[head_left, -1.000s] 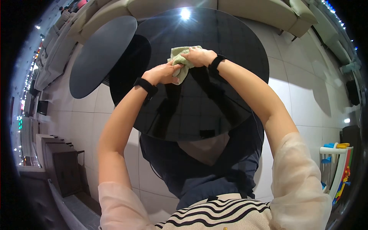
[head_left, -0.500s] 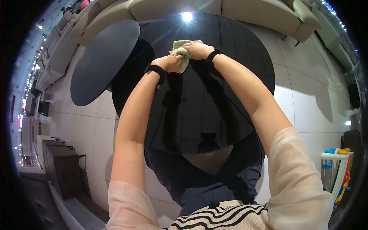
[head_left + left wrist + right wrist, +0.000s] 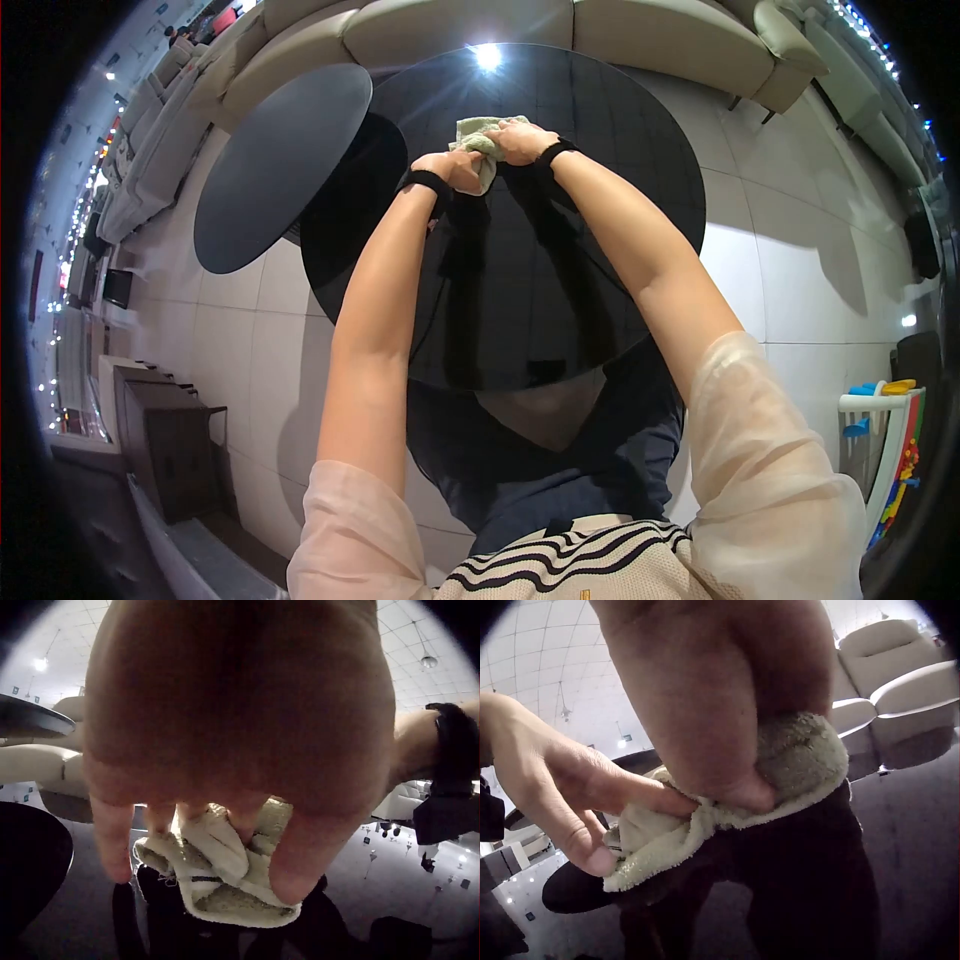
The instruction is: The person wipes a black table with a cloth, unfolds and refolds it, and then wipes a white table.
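Observation:
A pale green terry cloth (image 3: 473, 128) lies bunched on the glossy black round table (image 3: 560, 300), towards its far side. My left hand (image 3: 452, 170) holds its near left part; in the left wrist view the thumb and fingers come down around the folded cloth (image 3: 240, 904). Beside it, my right hand (image 3: 522, 142) grips the far right part. The right wrist view shows that thumb pressed against the cloth (image 3: 802, 761), with the left hand (image 3: 562, 776) close by on the other end. Black bands circle both wrists.
A higher dark oval tabletop (image 3: 285, 170) overlaps the left side, above a lower black surface (image 3: 375, 165). Behind the table runs a beige sofa (image 3: 460, 35). Pale tiles cover the floor (image 3: 800, 290). A rack with colourful toy pieces (image 3: 885, 440) stands at right, a dark cabinet (image 3: 170, 440) at left.
Both hands first pushed the cloth away from the body across the table, then it came slightly back. The left forearm has swung inward to the right. Both hands keep hold of the cloth.

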Action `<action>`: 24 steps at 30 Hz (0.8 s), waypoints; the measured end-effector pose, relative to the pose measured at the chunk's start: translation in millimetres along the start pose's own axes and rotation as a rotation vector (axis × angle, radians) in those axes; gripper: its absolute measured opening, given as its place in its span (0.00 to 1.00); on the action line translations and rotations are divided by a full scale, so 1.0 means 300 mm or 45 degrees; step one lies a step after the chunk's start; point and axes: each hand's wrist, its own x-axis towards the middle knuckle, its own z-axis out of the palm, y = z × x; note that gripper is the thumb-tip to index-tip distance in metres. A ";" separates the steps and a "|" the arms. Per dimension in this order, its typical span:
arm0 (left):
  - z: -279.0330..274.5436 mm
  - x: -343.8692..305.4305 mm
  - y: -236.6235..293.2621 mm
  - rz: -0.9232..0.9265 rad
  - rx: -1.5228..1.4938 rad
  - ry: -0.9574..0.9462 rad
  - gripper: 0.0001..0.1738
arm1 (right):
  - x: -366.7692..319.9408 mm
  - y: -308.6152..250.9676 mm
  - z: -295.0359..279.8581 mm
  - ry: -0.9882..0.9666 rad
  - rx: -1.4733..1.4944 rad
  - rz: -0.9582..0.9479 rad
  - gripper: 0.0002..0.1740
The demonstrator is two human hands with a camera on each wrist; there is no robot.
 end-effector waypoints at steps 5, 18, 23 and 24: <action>-0.044 -0.165 0.136 -0.017 -0.295 0.036 0.44 | -0.153 -0.060 0.002 0.232 -0.029 -0.069 0.18; 0.096 -0.353 0.291 0.102 -0.345 0.124 0.45 | -0.417 -0.215 0.018 0.069 -0.099 -0.042 0.30; 0.119 -0.447 0.384 0.102 -0.269 0.150 0.43 | -0.531 -0.286 0.000 0.117 -0.117 -0.094 0.23; 0.119 -0.463 0.397 0.123 -0.249 0.123 0.43 | -0.549 -0.300 0.008 0.128 -0.120 -0.087 0.23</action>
